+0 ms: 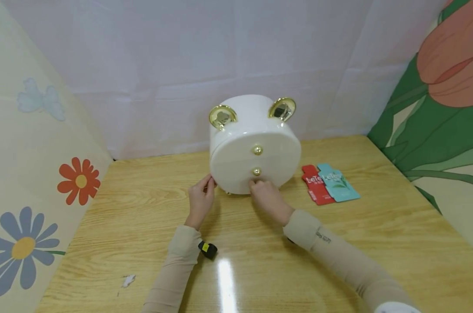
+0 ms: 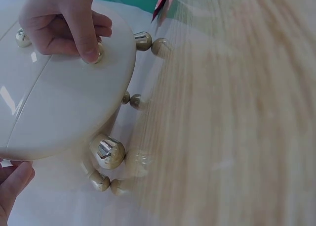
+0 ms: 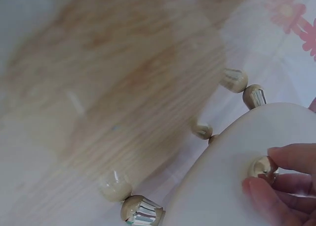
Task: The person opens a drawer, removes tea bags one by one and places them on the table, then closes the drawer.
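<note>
A round white box [image 1: 236,163] with two gold ear-shaped pieces on top stands on small gold ball feet [image 2: 110,153]. Gold knobs dot its front, among them an upper knob [image 1: 258,150] and a middle one [image 1: 256,171]. My right hand [image 1: 269,200] pinches a lower gold knob [image 3: 261,169] between thumb and fingers. At the box's lower left edge, the fingertips of my left hand [image 1: 200,202] touch the rim. A seam crosses the white front in the left wrist view.
A red sachet [image 1: 316,187] and a teal sachet [image 1: 339,184] overlap on the wooden table [image 1: 150,243], right of the box. A small black item with a yellow mark [image 1: 208,249] is by the left sleeve. A white scrap [image 1: 128,280] lies front left. Walls flank the table.
</note>
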`<state>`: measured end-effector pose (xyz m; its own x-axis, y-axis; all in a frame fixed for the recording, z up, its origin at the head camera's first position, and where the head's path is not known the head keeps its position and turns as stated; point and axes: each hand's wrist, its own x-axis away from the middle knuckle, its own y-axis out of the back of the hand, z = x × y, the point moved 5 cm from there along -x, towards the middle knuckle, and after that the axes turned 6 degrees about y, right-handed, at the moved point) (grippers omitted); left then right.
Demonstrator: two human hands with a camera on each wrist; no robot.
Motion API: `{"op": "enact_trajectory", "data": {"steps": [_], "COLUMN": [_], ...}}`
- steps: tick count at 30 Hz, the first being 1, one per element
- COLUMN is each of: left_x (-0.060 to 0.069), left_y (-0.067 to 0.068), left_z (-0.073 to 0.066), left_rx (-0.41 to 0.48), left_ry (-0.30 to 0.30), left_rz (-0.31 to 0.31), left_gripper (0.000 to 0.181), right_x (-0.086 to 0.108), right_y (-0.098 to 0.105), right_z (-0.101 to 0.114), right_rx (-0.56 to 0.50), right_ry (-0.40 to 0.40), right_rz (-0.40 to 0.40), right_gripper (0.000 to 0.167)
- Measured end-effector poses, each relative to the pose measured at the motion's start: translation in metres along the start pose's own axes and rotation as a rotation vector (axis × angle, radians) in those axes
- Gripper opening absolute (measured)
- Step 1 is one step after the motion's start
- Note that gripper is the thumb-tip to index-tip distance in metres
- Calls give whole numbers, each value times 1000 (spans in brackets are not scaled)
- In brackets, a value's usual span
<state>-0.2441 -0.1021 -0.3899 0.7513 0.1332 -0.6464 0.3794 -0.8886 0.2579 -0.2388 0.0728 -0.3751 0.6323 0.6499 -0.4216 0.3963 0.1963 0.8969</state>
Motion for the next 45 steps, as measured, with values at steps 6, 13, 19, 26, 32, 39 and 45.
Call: {"op": "enact_trajectory", "data": {"steps": [6, 13, 19, 26, 32, 39, 45], "left_x": [0, 1, 2, 3, 3, 3, 3], "left_y": [-1, 0, 0, 0, 1, 1, 1], "left_z": [-2, -1, 0, 0, -1, -2, -2], "left_rx": [13, -6, -7, -9, 1, -4, -4], "left_ry": [-16, -11, -15, -4, -6, 3, 18], "left_rz": [-2, -13, 2, 31, 28, 24, 19], "left_gripper": [17, 17, 19, 20, 20, 20, 21], "right_x": [1, 3, 7, 12, 17, 25, 29], "right_y": [1, 2, 3, 8, 12, 14, 18], "right_z": [1, 3, 6, 10, 14, 19, 23], "right_rx": [20, 36, 49, 54, 68, 69, 66], "right_ry": [6, -4, 10, 30, 28, 37, 44], "right_rz": [-13, 2, -16, -22, 1, 43, 32], "right_gripper": [10, 10, 11, 12, 13, 19, 15]}}
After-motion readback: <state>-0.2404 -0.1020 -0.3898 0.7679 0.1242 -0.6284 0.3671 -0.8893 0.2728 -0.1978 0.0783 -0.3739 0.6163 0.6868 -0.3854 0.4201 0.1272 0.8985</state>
